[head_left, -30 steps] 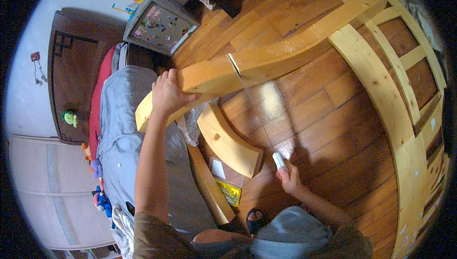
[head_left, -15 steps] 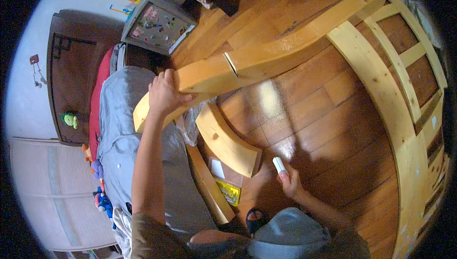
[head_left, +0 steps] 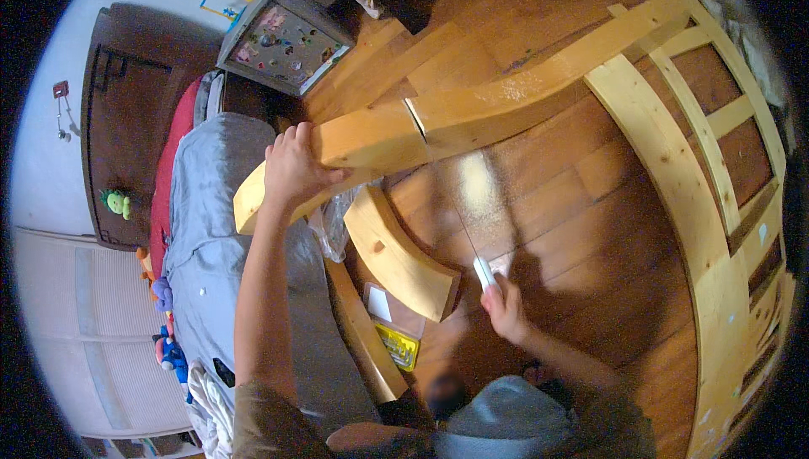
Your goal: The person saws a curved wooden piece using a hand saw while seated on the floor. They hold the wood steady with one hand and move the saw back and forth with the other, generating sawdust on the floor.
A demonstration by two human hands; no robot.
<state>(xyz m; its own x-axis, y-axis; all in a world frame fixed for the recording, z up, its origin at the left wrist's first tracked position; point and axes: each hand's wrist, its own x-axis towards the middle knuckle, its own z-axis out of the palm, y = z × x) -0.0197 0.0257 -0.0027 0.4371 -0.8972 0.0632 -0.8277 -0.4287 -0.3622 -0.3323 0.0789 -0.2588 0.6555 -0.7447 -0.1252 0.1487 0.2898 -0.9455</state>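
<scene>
My left hand [head_left: 295, 168] presses on the near end of a long curved wooden beam [head_left: 362, 134], thumb and fingers around its edge. A narrow dark cut [head_left: 416, 118] crosses that beam to the right of the hand. My right hand [head_left: 508, 311] is closed around the white handle of a handsaw [head_left: 484, 272], below the cut. Its thin blade appears almost edge-on, as a faint line toward the beam; whether it sits in the cut is hard to make out. Pale sawdust [head_left: 479, 185] lies on the floor beneath.
The beam joins a slatted wooden frame [head_left: 733, 248] at right. A short curved wood piece [head_left: 400, 257], a long board [head_left: 364, 332] and a yellow case [head_left: 398, 347] lie beside the grey-covered bed [head_left: 215, 206]. A grey cabinet [head_left: 286, 33] stands at the far left.
My right hand and the saw handle have moved slightly up and left, toward the beam. My left hand keeps its hold on the beam. The view has shifted a little.
</scene>
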